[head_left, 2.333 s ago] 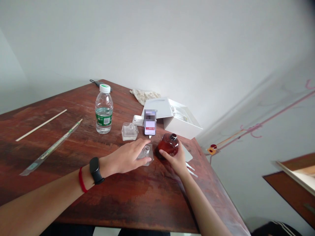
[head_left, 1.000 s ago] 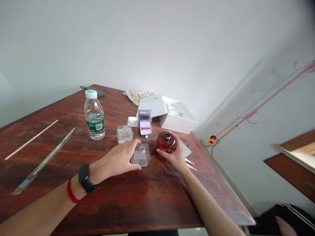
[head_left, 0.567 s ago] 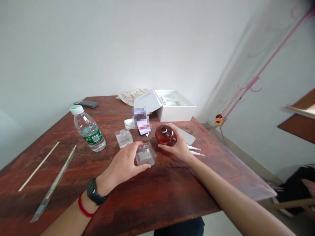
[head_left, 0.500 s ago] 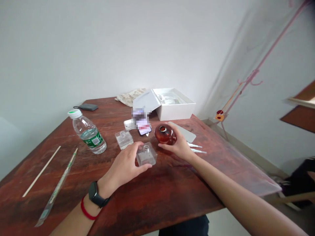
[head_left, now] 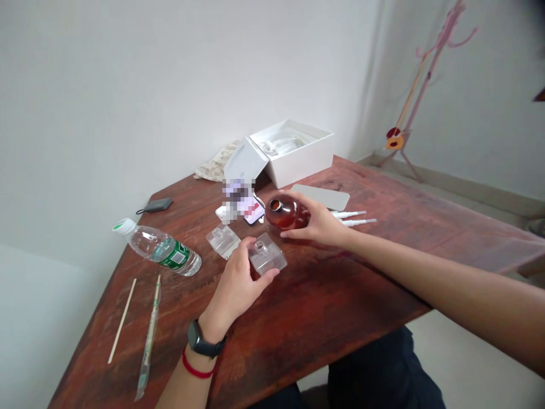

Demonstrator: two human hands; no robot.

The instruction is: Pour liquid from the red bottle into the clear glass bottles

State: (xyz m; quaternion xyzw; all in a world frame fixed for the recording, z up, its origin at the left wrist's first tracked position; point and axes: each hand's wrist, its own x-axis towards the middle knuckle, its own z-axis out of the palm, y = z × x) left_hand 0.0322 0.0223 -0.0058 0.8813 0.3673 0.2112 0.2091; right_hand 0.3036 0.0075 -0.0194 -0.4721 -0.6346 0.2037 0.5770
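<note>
My left hand (head_left: 243, 274) has its thumb and fingers around a small clear square bottle (head_left: 272, 260) with an uncapped neck. In my right hand (head_left: 318, 220) is a round brown glass bottle (head_left: 289, 215), its mouth open and tipped a little to the left in view. The brown bottle is above and slightly right of the clear one, apart from it. A second clear square bottle (head_left: 222, 241) sits just left of my left fingers. Part of the brown bottle is hidden by my right fingers.
A water bottle (head_left: 159, 248), a thin stick (head_left: 122, 321) and wrapped chopsticks (head_left: 149, 338) are on the left. Behind my hands are a phone (head_left: 252, 211) and a white box (head_left: 298, 162). A flat pale panel (head_left: 326, 197) and white-tipped droppers (head_left: 355, 221) lie right.
The head view has turned right and rolled, so the table and its things appear tilted. Both hands keep hold of their bottles; the brown bottle's mouth appears tipped further left.
</note>
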